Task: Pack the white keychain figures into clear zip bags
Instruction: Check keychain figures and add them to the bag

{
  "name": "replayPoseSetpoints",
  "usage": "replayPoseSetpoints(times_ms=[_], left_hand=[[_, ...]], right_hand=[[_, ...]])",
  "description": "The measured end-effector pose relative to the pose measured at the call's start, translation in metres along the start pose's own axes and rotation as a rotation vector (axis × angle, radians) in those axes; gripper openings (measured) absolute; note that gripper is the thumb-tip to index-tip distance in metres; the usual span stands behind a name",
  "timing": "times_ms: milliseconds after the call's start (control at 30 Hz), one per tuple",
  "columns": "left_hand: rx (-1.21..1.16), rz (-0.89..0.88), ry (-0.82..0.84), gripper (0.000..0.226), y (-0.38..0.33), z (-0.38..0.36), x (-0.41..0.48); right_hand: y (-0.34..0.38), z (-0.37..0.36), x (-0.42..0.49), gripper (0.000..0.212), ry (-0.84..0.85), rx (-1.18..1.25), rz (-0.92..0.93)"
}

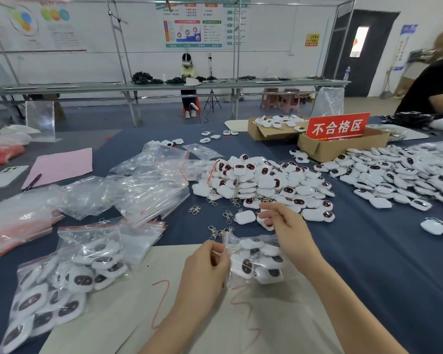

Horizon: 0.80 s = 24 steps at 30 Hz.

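Observation:
A clear zip bag [256, 261] holding several white keychain figures lies on the beige board [189, 315] in front of me. My left hand [205, 269] pinches the bag's left edge near its mouth. My right hand [284, 223] hovers above the bag's far side with fingers curled; whether it grips the bag or a figure is unclear. A big heap of loose white figures [266, 180] with dark red-rimmed faces lies just beyond. Loose metal clasps [216, 232] sit beside the bag's mouth.
Filled bags [59, 284] lie at my left, empty zip bags [149, 182] behind them. More figures [399, 175] spread on the right. Two cardboard boxes [340, 146] with a red sign stand at the back. A phone [5, 176], pink paper [62, 164], a person [430, 88] at right.

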State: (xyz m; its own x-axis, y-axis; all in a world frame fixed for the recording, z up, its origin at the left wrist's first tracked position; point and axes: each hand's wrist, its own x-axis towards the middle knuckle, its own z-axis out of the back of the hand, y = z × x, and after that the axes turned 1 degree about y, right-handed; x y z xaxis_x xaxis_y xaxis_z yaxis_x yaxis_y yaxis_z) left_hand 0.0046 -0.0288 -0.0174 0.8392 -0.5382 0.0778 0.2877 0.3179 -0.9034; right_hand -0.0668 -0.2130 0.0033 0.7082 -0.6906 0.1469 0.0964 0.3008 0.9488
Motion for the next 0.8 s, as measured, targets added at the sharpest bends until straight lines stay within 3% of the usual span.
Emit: replayPoseSetpoints(times_ms=[167, 300, 433, 700, 800], left_hand=[[-0.021, 0.03, 0.107, 0.006, -0.001, 0.003, 0.0], [0.29, -0.083, 0.223, 0.031, -0.002, 0.017, 0.01], [0.394, -0.114, 0.179, 0.048, -0.002, 0.028, 0.019], [0.349, -0.1, -0.022, 0.018, 0.009, 0.024, 0.049], [0.446, -0.102, -0.007, 0.028, 0.018, 0.012, 0.073]], right_hand=[[0.001, 0.003, 0.001, 0.046, 0.016, -0.021, -0.008], [-0.001, 0.006, 0.004, 0.048, 0.012, -0.027, -0.005], [0.002, 0.006, 0.009, 0.042, 0.0, -0.03, 0.014], [0.013, -0.011, 0.046, 0.034, -0.01, 0.097, -0.051], [0.007, -0.019, 0.067, 0.027, 0.004, 0.06, -0.126]])
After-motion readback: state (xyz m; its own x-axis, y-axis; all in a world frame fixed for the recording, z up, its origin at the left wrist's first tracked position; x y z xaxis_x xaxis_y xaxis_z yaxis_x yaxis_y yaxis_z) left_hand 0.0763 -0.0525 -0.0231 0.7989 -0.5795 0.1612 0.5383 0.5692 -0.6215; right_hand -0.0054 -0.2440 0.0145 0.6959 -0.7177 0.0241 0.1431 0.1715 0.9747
